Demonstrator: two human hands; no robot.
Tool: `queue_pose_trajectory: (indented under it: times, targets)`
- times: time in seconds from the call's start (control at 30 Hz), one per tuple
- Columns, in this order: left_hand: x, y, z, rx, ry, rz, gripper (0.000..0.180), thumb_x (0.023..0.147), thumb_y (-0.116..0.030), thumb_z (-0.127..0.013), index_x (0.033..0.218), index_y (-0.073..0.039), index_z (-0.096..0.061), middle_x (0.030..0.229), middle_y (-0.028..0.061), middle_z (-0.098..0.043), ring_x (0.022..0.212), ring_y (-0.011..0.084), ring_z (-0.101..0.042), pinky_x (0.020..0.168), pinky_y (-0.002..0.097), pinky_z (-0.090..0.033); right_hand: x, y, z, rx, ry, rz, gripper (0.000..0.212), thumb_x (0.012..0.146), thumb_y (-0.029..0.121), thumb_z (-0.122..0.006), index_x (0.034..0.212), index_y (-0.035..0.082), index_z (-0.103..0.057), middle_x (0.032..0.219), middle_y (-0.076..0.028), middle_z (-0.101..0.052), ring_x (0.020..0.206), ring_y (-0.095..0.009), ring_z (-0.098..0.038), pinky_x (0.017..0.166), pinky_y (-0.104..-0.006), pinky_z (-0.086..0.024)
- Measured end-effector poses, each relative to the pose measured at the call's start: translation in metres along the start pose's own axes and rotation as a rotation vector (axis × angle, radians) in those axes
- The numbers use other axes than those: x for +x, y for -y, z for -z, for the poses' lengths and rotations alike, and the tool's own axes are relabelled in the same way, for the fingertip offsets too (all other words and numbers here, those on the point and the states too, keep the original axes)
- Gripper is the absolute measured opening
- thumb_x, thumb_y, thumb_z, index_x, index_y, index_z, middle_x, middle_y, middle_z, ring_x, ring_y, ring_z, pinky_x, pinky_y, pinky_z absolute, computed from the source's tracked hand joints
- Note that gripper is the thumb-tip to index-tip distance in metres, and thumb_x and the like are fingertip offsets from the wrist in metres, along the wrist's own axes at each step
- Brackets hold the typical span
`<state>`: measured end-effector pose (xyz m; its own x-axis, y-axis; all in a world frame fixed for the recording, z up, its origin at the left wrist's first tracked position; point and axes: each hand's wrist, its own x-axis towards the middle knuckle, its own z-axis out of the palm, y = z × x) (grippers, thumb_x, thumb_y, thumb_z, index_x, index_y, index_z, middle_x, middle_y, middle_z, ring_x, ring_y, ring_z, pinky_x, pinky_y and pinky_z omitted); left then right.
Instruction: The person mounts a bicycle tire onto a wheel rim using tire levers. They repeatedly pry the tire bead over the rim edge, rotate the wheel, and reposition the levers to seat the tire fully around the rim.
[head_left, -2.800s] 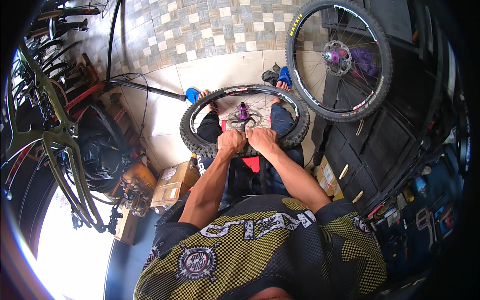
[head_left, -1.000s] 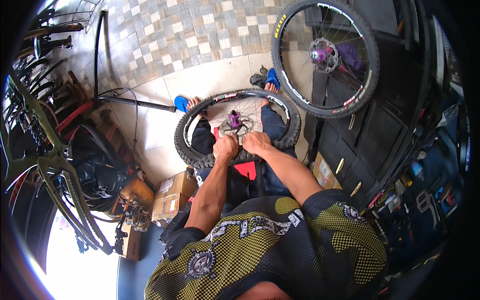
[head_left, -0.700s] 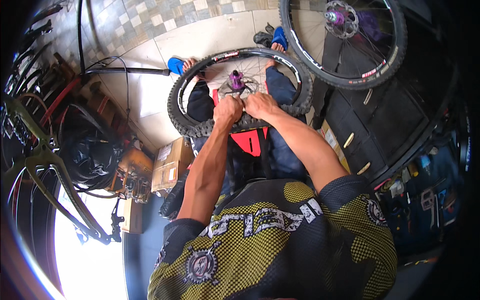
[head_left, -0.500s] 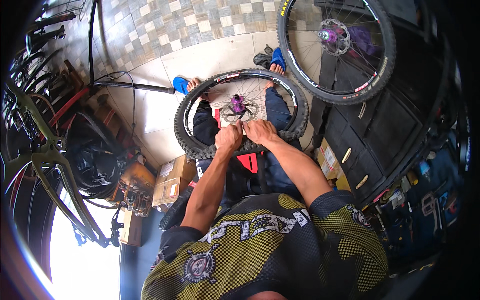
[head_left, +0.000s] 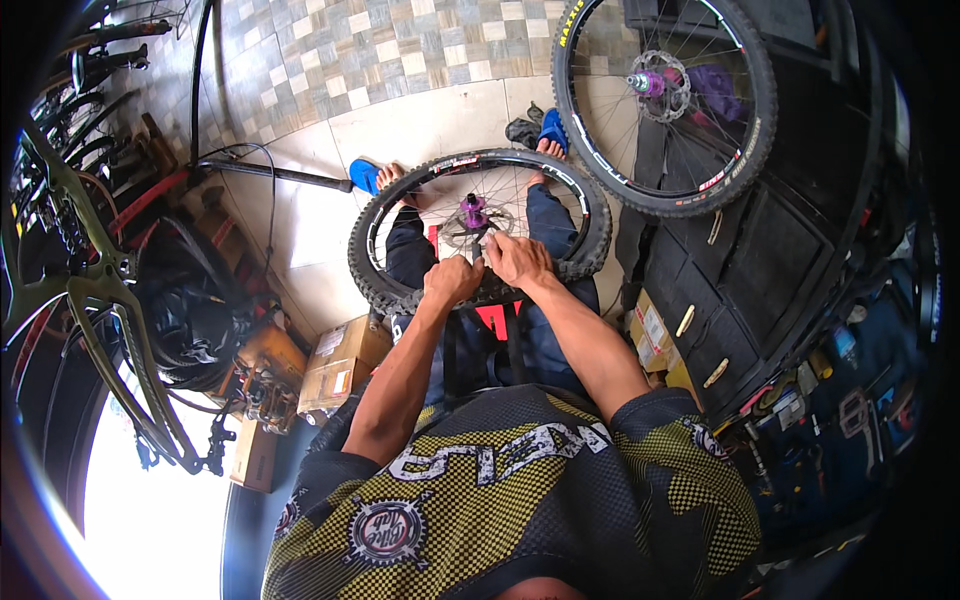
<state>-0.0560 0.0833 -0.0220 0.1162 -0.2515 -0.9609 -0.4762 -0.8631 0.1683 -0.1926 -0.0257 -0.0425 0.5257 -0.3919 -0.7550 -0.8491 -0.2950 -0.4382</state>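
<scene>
Black-tyred wheel: lay across the person's legs, purple hub at its middle.
Left hand: clenched on the wheel's near edge.
Right hand: curled just beside; I couldn't see what it gripped.

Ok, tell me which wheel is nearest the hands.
The wheel over the person's legs: the left hand and right hand are at its near edge. The other wheel, upper right, is untouched.
</scene>
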Motion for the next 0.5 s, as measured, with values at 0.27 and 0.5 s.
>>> queue_pose_trajectory:
  times: [0.27,0.5]
  targets:
    - [0.036,0.025,0.001,-0.179,0.281,-0.096,0.062,0.099,-0.050,-0.049,0.099,0.007,-0.075,0.104,0.0340,-0.072,0.104,0.0457,-0.072,0.092,0.0512,-0.054,-0.011,0.000,0.008,0.028,-0.040,0.059,0.036,0.106,0.046,-0.049,0.099,0.012,-0.059,0.078,-0.022,-0.073,0.074,-0.049,-0.071,0.069,-0.0604,-0.056]
    - [0.012,0.012,-0.023,0.055,-0.076,-0.205,0.054,0.105,-0.040,-0.046,0.087,0.003,-0.075,0.086,0.0295,-0.074,0.086,0.0466,-0.074,0.082,0.0537,-0.060,-0.011,0.000,0.004,-0.013,-0.010,0.052,0.039,0.105,0.050,-0.049,0.105,0.011,-0.057,0.075,-0.022,-0.072,0.072,-0.048,-0.071,0.068,-0.0589,-0.056]
